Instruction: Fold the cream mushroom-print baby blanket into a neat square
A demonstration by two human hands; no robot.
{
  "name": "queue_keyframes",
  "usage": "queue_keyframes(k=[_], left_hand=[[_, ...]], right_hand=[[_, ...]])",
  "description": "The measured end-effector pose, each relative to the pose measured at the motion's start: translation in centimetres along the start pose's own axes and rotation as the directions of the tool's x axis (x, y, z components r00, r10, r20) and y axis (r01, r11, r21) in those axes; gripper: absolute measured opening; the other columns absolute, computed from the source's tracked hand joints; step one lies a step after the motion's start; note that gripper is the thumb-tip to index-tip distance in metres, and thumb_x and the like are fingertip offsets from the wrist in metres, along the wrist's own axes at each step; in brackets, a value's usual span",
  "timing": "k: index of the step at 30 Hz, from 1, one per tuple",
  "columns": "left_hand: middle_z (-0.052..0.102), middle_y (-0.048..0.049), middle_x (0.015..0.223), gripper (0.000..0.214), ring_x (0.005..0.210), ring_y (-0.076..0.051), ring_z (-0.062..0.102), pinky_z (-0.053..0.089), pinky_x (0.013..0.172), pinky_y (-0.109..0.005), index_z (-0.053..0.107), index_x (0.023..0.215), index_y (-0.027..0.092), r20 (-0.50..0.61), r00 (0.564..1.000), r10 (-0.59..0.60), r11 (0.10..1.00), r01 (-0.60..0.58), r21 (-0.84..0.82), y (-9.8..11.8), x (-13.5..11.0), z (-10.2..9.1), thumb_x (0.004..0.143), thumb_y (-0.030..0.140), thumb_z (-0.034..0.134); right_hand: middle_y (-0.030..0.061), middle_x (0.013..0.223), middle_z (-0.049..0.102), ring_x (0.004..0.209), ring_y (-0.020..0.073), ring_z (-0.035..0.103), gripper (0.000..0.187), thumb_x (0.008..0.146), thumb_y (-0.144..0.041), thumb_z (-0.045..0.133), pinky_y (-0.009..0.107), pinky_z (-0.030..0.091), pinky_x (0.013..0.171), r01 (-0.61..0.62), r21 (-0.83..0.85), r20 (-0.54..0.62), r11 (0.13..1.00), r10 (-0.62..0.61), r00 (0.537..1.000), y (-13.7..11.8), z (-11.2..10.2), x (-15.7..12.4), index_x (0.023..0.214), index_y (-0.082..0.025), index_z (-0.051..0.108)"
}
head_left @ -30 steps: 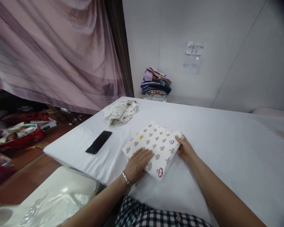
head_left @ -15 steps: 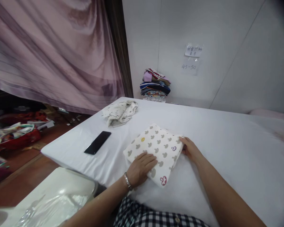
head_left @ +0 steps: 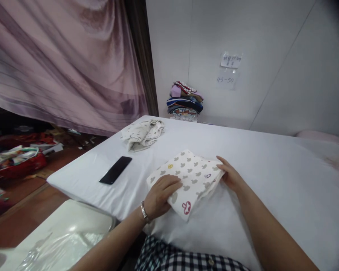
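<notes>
A folded white cloth (head_left: 190, 175) printed with grey mushrooms, plus a few coloured ones, lies on the white-covered table before me. My left hand (head_left: 161, 195), with a bracelet at the wrist, grips its near left edge, fingers on top and thumb at the edge. At the right corner, my right hand (head_left: 228, 175) pinches the cloth, which lifts slightly there and shows its layers. The undersides of both grips are hidden.
A crumpled light patterned cloth (head_left: 143, 134) and a black phone (head_left: 115, 170) lie on the table's left part. Stacked folded fabrics (head_left: 185, 101) stand by the wall. A white chair (head_left: 70, 222) with clear plastic is at the lower left, near a red basket (head_left: 25, 163) on the floor.
My left hand has slid left from the cloth's top to its edge. My right hand has moved slightly right, and the cloth's right side is drawn out and raised a little.
</notes>
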State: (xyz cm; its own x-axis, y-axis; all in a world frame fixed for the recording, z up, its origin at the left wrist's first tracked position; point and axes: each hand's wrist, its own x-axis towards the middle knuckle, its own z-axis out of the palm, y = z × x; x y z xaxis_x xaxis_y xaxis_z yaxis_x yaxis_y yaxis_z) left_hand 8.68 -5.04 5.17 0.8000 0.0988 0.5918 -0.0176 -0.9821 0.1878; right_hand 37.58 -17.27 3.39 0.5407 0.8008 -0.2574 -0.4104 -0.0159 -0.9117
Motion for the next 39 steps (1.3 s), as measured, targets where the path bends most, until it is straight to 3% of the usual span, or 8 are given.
queue_keyframes(k=[4,9,15,24,28,34,37,39], left_hand=[[0.059,-0.0106,0.111,0.036,0.105,-0.021,0.053,0.040,0.095,-0.043,0.052,0.114,0.021,-0.015,1.000,-0.016,1.000,0.016,-0.016,0.3,0.6,-1.2,0.079,0.017,0.052],[0.060,-0.0098,0.106,0.037,0.099,-0.020,0.055,0.043,0.091,-0.039,0.051,0.114,0.021,-0.065,0.997,-0.050,0.994,0.043,-0.099,0.3,0.9,-2.1,0.078,0.019,0.054],[0.059,-0.0098,0.106,0.037,0.099,-0.020,0.055,0.045,0.087,-0.036,0.052,0.114,0.021,-0.082,0.987,-0.135,0.951,0.106,-0.291,0.0,2.3,-4.0,0.078,0.022,0.056],[0.062,-0.0098,0.098,0.030,0.085,-0.019,0.058,0.047,0.076,-0.031,0.062,0.100,0.016,-0.052,0.969,-0.240,0.738,0.148,-0.658,1.5,6.6,-5.4,0.072,0.025,0.065],[0.064,-0.0078,0.101,0.039,0.084,-0.019,0.059,0.048,0.075,-0.029,0.061,0.103,0.016,0.059,0.916,-0.397,0.501,0.270,-0.822,2.9,7.6,-4.5,0.066,0.022,0.070],[0.068,-0.0080,0.096,0.039,0.089,-0.024,0.062,0.049,0.081,-0.035,0.061,0.104,0.014,0.389,0.747,-0.539,-0.170,0.356,-0.919,4.1,8.8,-2.5,0.066,0.018,0.066],[0.068,-0.0117,0.096,0.039,0.088,-0.025,0.063,0.049,0.082,-0.038,0.059,0.107,0.010,0.576,0.604,-0.551,-0.443,0.373,-0.815,2.0,9.1,-0.6,0.068,0.017,0.060],[0.067,-0.0132,0.096,0.041,0.087,-0.025,0.064,0.050,0.082,-0.038,0.056,0.109,0.008,0.685,0.441,-0.580,-0.575,0.373,-0.728,-0.5,8.7,1.0,0.069,0.017,0.058]], right_hand=[[-0.0021,0.081,0.064,0.065,0.0151,0.057,0.070,0.068,-0.029,0.064,0.027,0.049,0.054,0.014,-0.079,0.126,0.997,-0.004,0.992,-0.9,-0.6,-0.6,0.132,-0.035,0.036],[0.0064,0.091,0.066,0.076,0.0200,0.059,0.049,0.067,-0.032,0.065,0.028,0.048,0.059,0.049,-0.160,0.217,0.986,-0.013,0.976,-1.3,-1.3,-0.7,0.113,-0.018,0.059],[0.0095,0.093,0.067,0.076,0.0213,0.061,0.044,0.070,-0.041,0.062,0.029,0.048,0.062,0.113,-0.198,0.188,0.974,-0.075,0.979,-3.1,-0.3,-2.0,0.106,-0.016,0.062],[0.0066,0.065,0.063,0.056,0.0159,0.057,0.037,0.068,-0.045,0.066,0.023,0.045,0.045,0.109,-0.542,0.117,0.833,-0.053,0.992,-11.1,-0.8,-5.6,0.083,-0.011,0.067],[0.0066,0.060,0.063,0.048,0.0143,0.055,0.034,0.067,-0.046,0.064,0.022,0.043,0.039,0.061,-0.750,0.079,0.659,-0.003,0.997,-17.0,-0.5,-7.2,0.074,-0.013,0.068],[0.0042,0.047,0.054,0.039,0.0111,0.047,0.027,0.066,-0.042,0.064,0.021,0.038,0.035,-0.068,-0.922,0.034,0.381,0.254,0.967,-23.5,1.6,-3.7,0.059,-0.016,0.061],[0.0001,0.040,0.044,0.035,0.0089,0.042,0.031,0.067,-0.041,0.063,0.021,0.036,0.034,-0.153,-0.944,-0.052,0.291,0.324,0.944,-22.7,3.6,1.7,0.053,-0.016,0.052],[0.0002,0.044,0.047,0.038,0.0106,0.046,0.031,0.065,-0.044,0.066,0.024,0.042,0.039,-0.254,-0.933,-0.176,0.254,0.293,0.940,-20.3,4.9,5.7,0.061,-0.016,0.054]])
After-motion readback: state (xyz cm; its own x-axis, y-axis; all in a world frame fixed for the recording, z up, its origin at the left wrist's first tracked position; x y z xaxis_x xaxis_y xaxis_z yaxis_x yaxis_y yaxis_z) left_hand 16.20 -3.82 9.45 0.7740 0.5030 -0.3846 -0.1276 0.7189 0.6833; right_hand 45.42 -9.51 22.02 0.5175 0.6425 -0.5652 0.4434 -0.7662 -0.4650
